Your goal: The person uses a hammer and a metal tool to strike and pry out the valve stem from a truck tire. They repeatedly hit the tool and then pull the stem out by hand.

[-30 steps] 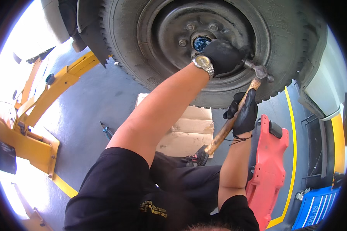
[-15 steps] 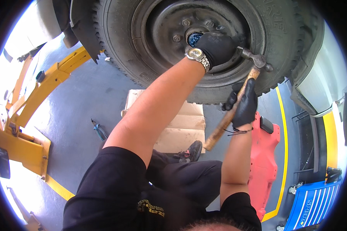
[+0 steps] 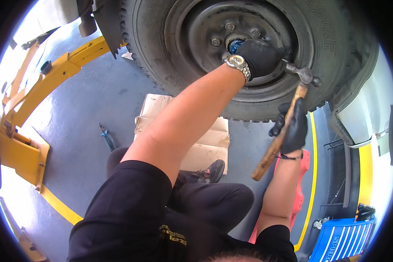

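In front of me is a large wheel with a dark steel rim and a chunky black tyre. Blue grease shows inside the open hub at its centre. My left hand, in a black glove with a metal watch at the wrist, is closed beside the hub. Its fingers are largely hidden from me, and what it grips cannot be made out. My right hand, also gloved, is wrapped round the wooden handle of a ball-peen hammer. The hammer's head is close to the right side of my left fist.
Flattened cardboard lies on the grey floor below the wheel, near my shoe. Blue-handled pliers lie to the left. A yellow lifting arm stands far left. A red creeper board and a blue tool cabinet are at right.
The view has shifted, so the wheel and both hands appear further right. My right hand still grips the hammer, whose head stays close to my left fist.
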### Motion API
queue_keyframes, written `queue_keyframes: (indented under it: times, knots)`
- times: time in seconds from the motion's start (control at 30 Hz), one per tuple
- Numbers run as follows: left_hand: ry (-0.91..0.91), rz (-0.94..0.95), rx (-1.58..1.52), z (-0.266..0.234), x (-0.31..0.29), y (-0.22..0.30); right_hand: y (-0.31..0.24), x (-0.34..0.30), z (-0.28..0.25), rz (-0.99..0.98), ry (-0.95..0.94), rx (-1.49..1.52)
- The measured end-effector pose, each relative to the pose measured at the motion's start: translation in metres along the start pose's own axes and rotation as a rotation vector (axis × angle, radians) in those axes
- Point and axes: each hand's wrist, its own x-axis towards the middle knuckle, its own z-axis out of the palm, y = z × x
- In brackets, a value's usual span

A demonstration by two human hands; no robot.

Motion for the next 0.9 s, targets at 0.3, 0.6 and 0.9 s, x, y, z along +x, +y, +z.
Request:
queue_keyframes:
  times: [0.3, 0.6, 0.9]
  knots:
    - [-0.008, -0.015, -0.071, -0.004, -0.001, 0.003, 0.002, -0.018, -0.044, -0.057, -0.041, 0.185]
    - [-0.170, 0.250, -0.214, -0.024, -0.118, 0.063, 0.131, -0.050, -0.041, -0.305, 0.122, 0.591]
    - [-0.890, -1.481, -1.316, 0.070, -0.402, -0.001, 0.204, -0.044, -0.032, -0.129, 0.354, 0.612]
